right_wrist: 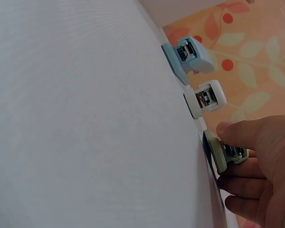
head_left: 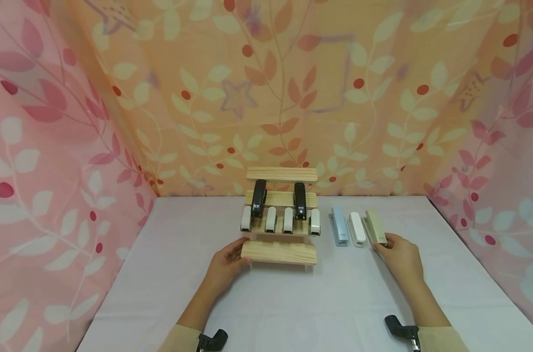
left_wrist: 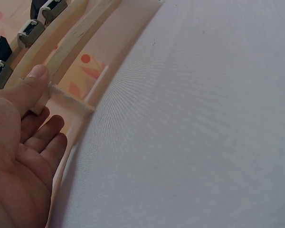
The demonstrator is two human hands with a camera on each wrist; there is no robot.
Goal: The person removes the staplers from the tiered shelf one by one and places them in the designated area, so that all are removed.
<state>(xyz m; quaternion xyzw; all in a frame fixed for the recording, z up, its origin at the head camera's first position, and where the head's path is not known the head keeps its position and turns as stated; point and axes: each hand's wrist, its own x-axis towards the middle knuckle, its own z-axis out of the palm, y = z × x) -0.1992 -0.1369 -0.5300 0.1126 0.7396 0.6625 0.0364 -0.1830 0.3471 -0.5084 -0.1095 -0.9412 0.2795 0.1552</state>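
A tiered wooden rack [head_left: 278, 253] stands at the middle of the table. My left hand [head_left: 225, 264] grips the left end of its lowest step, the thumb [left_wrist: 37, 73] lying against the wood. Two black staplers [head_left: 300, 201] lean on the upper tier, and several white staplers [head_left: 271, 219] line the tier below. To the right of the rack, my right hand [head_left: 403, 256] pinches the near end of a pale green stapler [head_left: 375, 227] between thumb and fingers. In the right wrist view its base [right_wrist: 215, 152] is close to the cloth; contact is unclear.
Left of the green stapler, a white stapler [head_left: 357, 229] and a light blue stapler [head_left: 339, 226] lie side by side. White cloth covers the table [head_left: 160, 234]. Patterned curtains [head_left: 275, 88] stand behind the table and along both sides.
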